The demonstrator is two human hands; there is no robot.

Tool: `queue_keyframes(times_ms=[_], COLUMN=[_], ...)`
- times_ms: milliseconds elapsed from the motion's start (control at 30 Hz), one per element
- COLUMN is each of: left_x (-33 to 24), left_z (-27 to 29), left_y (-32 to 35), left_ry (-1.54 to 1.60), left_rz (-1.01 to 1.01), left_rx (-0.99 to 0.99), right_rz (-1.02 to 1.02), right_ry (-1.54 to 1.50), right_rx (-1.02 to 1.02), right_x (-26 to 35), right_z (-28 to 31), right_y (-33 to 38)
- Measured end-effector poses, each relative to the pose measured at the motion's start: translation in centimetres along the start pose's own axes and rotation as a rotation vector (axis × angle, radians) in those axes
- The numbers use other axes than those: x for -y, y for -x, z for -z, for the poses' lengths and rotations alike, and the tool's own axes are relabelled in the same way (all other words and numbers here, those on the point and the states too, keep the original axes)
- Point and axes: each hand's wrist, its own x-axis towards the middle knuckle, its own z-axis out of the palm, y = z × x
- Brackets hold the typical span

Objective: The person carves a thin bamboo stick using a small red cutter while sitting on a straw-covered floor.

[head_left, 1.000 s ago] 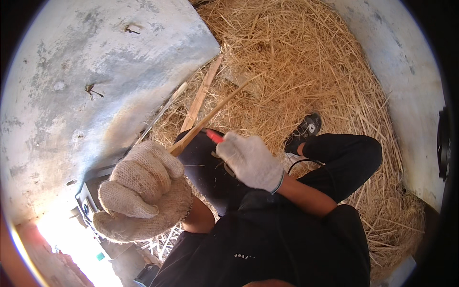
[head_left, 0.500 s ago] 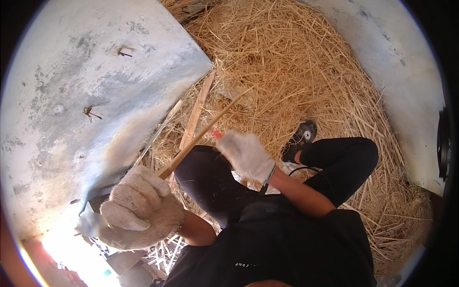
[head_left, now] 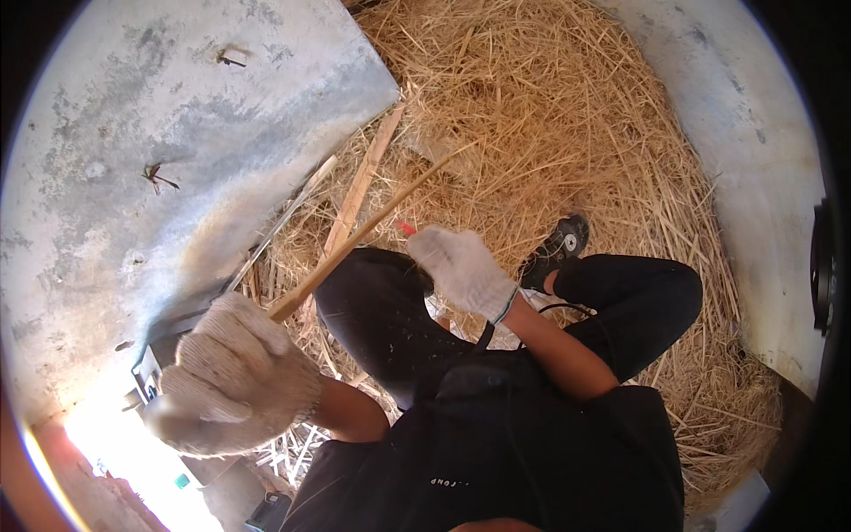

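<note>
— What lies around the hands?

— A wide heap of straw (head_left: 567, 133) covers the ground ahead, with a flat wooden slat (head_left: 359, 191) lying in it. A grey concrete slab (head_left: 160, 151) fills the left side, its edge running just beside the slat. The person's bent knee (head_left: 377, 310) sits between the two hands, and a black shoe (head_left: 558, 248) rests on the straw to the right.

— Any free room?

— Mostly over the straw, between the slab and a pale curved wall (head_left: 753, 177) on the right.

— And the fingers?

— The gloved left hand (head_left: 235, 377) is clenched around the near end of a long thin stick (head_left: 372, 226), which slants up over the straw. The gloved right hand (head_left: 461, 266) is closed on a small red-tipped tool (head_left: 406, 228), mostly hidden.
</note>
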Motion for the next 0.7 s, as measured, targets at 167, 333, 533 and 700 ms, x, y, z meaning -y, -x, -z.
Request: queue_keyframes(times_ms=[167, 333, 533, 700], left_x=[-0.2, 0.3, -0.2, 0.2], left_z=[0.4, 1.2, 2.2, 1.5], left_y=[-0.6, -1.3, -1.7, -1.8], left_ry=[0.007, -0.003, -0.014, -0.053], left_rz=[0.014, 0.002, 0.035, 0.026], left_rx=[-0.069, 0.133, -0.032, -0.082], right_rz=[-0.137, -0.461, 0.063, 0.046], right_ry=[0.099, 0.373, -0.014, 0.14], right_rx=[-0.121, -0.13, -0.048, -0.027], right_x=[-4.6, -13.7, -2.3, -2.8], right_z=[-2.5, 2.0, -0.7, -2.9], right_y=[-3.6, -7.2, -2.5, -4.0])
